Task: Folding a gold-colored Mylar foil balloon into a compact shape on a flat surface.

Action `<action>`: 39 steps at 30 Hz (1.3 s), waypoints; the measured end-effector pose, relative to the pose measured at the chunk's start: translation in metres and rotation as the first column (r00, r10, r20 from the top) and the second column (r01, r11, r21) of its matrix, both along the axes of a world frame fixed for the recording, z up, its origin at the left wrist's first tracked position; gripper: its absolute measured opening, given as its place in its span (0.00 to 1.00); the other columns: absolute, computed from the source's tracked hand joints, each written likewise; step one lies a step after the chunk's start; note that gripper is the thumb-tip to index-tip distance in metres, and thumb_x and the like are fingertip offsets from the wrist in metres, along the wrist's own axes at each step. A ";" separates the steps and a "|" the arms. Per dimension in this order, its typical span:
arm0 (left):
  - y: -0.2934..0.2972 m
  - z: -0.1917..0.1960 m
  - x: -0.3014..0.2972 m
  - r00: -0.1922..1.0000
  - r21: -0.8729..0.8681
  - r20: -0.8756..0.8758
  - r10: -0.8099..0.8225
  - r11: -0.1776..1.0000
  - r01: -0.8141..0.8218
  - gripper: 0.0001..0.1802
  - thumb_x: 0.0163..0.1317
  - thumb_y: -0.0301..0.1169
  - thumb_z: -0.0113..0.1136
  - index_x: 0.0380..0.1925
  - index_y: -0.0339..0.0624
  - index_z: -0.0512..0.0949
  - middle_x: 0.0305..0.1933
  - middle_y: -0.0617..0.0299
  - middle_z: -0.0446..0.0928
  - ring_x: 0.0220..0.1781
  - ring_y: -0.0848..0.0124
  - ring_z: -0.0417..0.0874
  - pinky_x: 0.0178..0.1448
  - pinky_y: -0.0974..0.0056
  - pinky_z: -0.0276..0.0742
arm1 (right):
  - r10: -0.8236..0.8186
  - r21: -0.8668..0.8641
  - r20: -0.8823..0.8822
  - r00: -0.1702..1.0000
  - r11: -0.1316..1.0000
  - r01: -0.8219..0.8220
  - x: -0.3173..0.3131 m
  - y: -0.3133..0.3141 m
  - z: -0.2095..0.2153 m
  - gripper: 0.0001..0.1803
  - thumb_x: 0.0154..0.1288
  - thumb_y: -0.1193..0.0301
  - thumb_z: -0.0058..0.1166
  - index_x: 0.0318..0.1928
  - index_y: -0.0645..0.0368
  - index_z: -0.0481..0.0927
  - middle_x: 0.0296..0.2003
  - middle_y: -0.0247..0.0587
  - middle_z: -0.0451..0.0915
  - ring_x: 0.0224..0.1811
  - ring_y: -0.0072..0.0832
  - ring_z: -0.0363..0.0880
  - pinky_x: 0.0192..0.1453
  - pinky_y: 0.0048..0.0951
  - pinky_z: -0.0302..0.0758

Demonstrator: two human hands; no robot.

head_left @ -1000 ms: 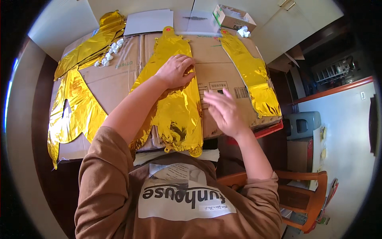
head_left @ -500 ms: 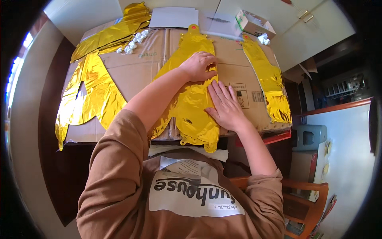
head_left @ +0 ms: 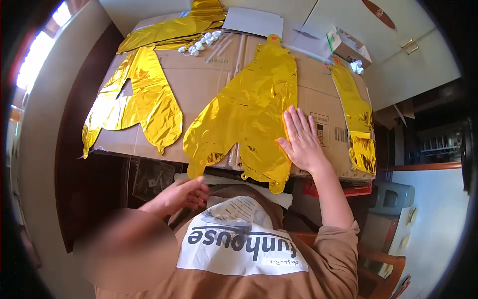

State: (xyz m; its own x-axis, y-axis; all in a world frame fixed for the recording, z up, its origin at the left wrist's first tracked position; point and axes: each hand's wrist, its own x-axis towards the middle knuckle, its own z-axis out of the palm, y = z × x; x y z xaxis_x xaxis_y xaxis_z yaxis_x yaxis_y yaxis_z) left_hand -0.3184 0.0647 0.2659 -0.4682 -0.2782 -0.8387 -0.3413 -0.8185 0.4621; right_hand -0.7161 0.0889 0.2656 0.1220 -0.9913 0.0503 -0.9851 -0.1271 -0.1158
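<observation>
A flat, uninflated gold foil balloon (head_left: pixel 264 94) lies in the middle of the cardboard, its two lower lobes hanging toward me at the near edge. My right hand (head_left: pixel 302 142) rests flat on its right edge, fingers stretched out. My left hand (head_left: pixel 186 195) is off the foil, just below the tip of the left lobe, its fingers loosely bent and apart with nothing visible in them. Farther left is a gold foil balloon shaped like the letter A (head_left: pixel 157 94). A narrow folded gold foil balloon (head_left: pixel 354 104) lies along the right side.
Under everything is a large cardboard sheet (head_left: pixel 199 79). Stacked gold foil (head_left: pixel 169 32), white crumpled bits (head_left: pixel 199 45), a white sheet (head_left: pixel 253 22) and a small open box (head_left: pixel 348 47) line the far side. A wooden chair (head_left: pixel 383 259) stands at lower right.
My left hand has left the middle balloon and come down toward my body. The balloon's left side now lies spread out wider. My right hand stays flat on its right edge.
</observation>
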 end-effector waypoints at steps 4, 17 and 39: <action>0.004 0.003 -0.011 0.824 0.214 -0.297 0.482 0.875 -0.434 0.23 0.76 0.48 0.54 0.50 0.38 0.78 0.48 0.55 0.82 0.43 0.66 0.86 0.47 0.62 0.82 | 0.026 0.005 -0.017 1.000 1.000 -0.026 -0.002 0.008 0.002 0.43 0.77 0.45 0.42 0.80 0.59 0.50 0.81 0.49 0.47 0.83 0.45 0.43 0.84 0.54 0.37; -0.048 0.059 -0.107 0.756 -0.976 -0.074 -0.651 -0.107 -0.189 0.06 0.57 0.25 0.64 0.24 0.34 0.78 0.56 0.40 0.79 0.60 0.47 0.81 0.69 0.46 0.71 | 0.000 0.069 -0.015 1.000 0.998 0.001 0.004 0.008 0.016 0.43 0.73 0.51 0.49 0.79 0.61 0.52 0.80 0.51 0.48 0.83 0.47 0.43 0.83 0.56 0.41; -0.150 0.004 -0.160 0.759 -0.784 0.529 -0.380 -0.562 0.265 0.33 0.68 0.45 0.60 0.69 0.41 0.69 0.76 0.50 0.65 0.80 0.53 0.60 0.82 0.42 0.50 | 0.048 0.021 -0.042 0.998 0.999 -0.047 -0.006 0.012 0.007 0.41 0.70 0.66 0.46 0.80 0.58 0.48 0.81 0.49 0.45 0.84 0.44 0.41 0.84 0.53 0.37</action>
